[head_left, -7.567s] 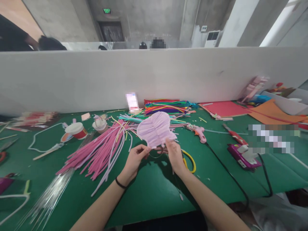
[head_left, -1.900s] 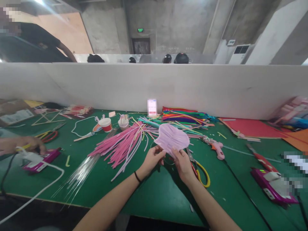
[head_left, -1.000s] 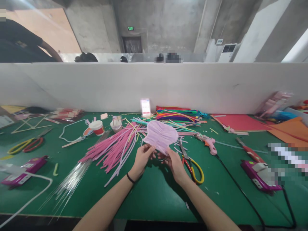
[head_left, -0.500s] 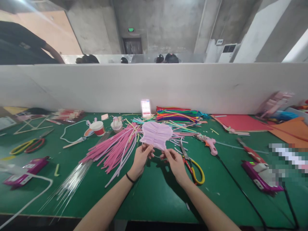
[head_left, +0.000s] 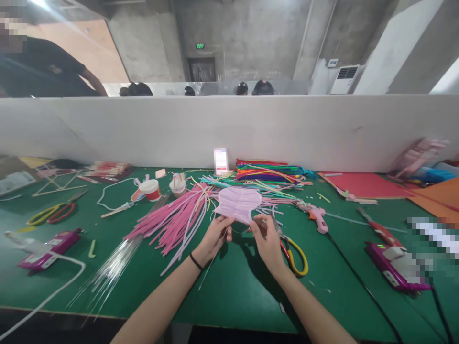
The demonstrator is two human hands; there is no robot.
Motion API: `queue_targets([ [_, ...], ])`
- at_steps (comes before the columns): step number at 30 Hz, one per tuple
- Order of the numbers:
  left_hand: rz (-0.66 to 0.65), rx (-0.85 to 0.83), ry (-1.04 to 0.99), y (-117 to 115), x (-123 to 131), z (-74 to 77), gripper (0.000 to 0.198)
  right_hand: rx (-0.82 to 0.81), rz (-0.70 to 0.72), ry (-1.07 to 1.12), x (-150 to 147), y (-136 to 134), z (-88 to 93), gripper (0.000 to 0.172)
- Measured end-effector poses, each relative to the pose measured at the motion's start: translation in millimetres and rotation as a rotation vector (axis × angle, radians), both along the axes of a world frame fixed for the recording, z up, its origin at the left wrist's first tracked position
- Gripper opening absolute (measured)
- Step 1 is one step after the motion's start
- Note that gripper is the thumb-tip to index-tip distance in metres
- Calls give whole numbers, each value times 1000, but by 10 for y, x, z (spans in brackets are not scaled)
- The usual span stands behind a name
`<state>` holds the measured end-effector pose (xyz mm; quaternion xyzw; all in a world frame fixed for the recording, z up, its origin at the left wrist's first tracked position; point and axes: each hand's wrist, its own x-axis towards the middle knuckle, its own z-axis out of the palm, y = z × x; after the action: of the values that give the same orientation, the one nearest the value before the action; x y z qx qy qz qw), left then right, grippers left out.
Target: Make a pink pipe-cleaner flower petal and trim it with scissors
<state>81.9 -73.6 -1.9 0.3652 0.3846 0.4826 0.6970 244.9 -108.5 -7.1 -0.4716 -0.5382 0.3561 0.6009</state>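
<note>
A pale pink heart-shaped piece [head_left: 238, 203] made of fuzzy pipe cleaners is held above the green table [head_left: 229, 286]. My left hand [head_left: 214, 236] pinches its lower left edge. My right hand [head_left: 266, 237] pinches its lower right edge, and a thin wire loop hangs between the two hands. The heart lies tilted nearly flat, its lobes pointing away from me. A black band sits on my left wrist.
Pink pipe cleaners [head_left: 172, 220] fan out at left, a multicoloured bundle [head_left: 267, 173] lies behind. Yellow-handled scissors [head_left: 296, 253] sit beside my right hand. Also here: pink glue gun [head_left: 317, 217], purple glue gun [head_left: 398, 267], cups [head_left: 150, 188], red sheets [head_left: 362, 184], another person's purple tool [head_left: 46, 243].
The heart has tipped from facing me to lying nearly flat and has sunk a little. Both hands stay pinched at its lower edge. The view has shifted slightly.
</note>
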Motion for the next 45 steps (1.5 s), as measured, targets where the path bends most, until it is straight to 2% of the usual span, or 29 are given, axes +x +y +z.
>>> queue_targets([
  [2, -36, -9, -34, -5, -4, 10, 26, 16, 6, 12, 6, -9, 14, 36],
  [8, -90, -27, -89, -53, -5, 65, 23, 153, -36, -232, 64, -57, 42, 28],
  [16, -84, 5, -13, -50, -28, 9, 29, 188, -36, -252, 89, -59, 33, 26],
  [20, -56, -12, -30, -28, -44, -11, 26, 212, -27, -274, 77, -59, 42, 25],
  [31, -93, -31, -42, -12, -71, 2, 20, 244, -20, -305, 80, -71, 46, 22],
  [36, -19, -33, -41, 30, -73, -18, 19, 248, 1, -367, 74, -54, 44, 26],
  [39, 43, -13, -49, 73, -87, -36, 19, 189, -65, -417, 147, -45, 80, 34],
  [42, 164, 50, -56, 108, -114, -28, 21, 78, -206, -631, 306, -73, 157, 33],
  [45, 301, 157, -67, 120, -135, 14, 29, -143, -326, -1088, 468, -149, 216, 30],
])
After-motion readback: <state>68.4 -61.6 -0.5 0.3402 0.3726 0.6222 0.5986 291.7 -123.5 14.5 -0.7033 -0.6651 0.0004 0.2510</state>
